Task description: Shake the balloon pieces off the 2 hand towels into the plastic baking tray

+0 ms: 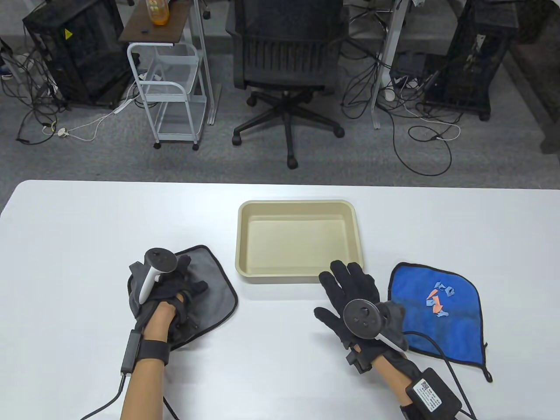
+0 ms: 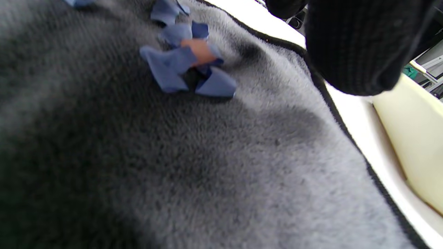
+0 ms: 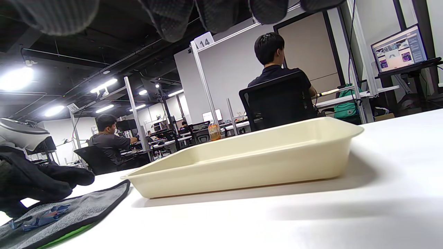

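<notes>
The cream plastic tray (image 1: 297, 267) stands mid-table with nothing in it, also seen in the right wrist view (image 3: 249, 173). A grey towel (image 1: 214, 302) lies to its left. Blue and orange balloon pieces (image 2: 188, 64) sit on the grey towel (image 2: 242, 155). My left hand (image 1: 177, 284) is spread over this towel with loose fingers, and a fingertip (image 2: 360, 45) hovers above the pile. A blue towel (image 1: 455, 328) at the right carries more balloon pieces (image 1: 439, 299). Between the tray and the blue towel, my right hand (image 1: 350, 293) is flat, fingers straight, holding nothing.
An office chair (image 1: 286, 65) and a white wire cart (image 1: 170, 92) stand beyond the table's far edge. Cables run from my wrists off the near edge. People sit at desks in the background (image 3: 277, 79).
</notes>
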`<state>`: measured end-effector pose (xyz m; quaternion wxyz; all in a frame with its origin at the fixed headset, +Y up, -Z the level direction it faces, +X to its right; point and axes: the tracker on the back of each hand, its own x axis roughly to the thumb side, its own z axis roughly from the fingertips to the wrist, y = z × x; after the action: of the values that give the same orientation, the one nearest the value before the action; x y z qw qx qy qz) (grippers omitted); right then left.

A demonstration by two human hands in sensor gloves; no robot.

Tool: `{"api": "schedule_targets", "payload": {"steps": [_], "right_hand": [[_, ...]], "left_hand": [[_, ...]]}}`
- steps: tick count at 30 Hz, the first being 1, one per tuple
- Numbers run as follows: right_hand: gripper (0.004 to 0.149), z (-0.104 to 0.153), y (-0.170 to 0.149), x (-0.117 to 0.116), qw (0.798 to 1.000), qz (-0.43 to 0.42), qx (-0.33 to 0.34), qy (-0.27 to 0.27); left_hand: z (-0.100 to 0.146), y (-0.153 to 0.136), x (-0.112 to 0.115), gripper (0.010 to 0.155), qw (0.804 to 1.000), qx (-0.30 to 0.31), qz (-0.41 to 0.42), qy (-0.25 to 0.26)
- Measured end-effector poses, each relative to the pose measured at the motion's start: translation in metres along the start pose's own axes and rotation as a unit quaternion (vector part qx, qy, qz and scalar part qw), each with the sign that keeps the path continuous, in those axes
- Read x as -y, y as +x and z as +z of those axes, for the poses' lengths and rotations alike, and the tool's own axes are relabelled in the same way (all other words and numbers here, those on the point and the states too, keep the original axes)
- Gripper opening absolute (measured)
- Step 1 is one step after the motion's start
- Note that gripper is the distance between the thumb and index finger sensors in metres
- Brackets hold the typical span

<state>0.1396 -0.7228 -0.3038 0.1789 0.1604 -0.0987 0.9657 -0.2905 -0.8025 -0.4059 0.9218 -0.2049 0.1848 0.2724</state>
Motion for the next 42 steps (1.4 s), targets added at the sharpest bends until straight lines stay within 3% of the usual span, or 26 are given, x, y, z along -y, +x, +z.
{"api": "schedule_targets", "payload": {"steps": [9,19,32,42], "right_hand": [[0.076,0.000,0.000,0.000,1.000,0.007,-0.001,0.001],[0.076,0.000,-0.001,0.001,1.000,0.007,-0.004,0.002],[0.076,0.000,-0.002,0.004,1.000,0.003,-0.005,-0.002],[0.076,0.001,-0.002,0.004,1.000,0.003,-0.006,-0.002]], "left_hand": [[-0.009,0.004,0.019,0.088,0.998,-0.019,-0.056,-0.019],[-0.003,0.002,0.021,0.087,0.996,-0.024,-0.073,-0.042],[0.041,0.006,0.047,0.089,0.982,0.003,-0.147,-0.116],[0.076,0.046,0.091,0.091,0.960,0.063,-0.215,-0.167]]}}
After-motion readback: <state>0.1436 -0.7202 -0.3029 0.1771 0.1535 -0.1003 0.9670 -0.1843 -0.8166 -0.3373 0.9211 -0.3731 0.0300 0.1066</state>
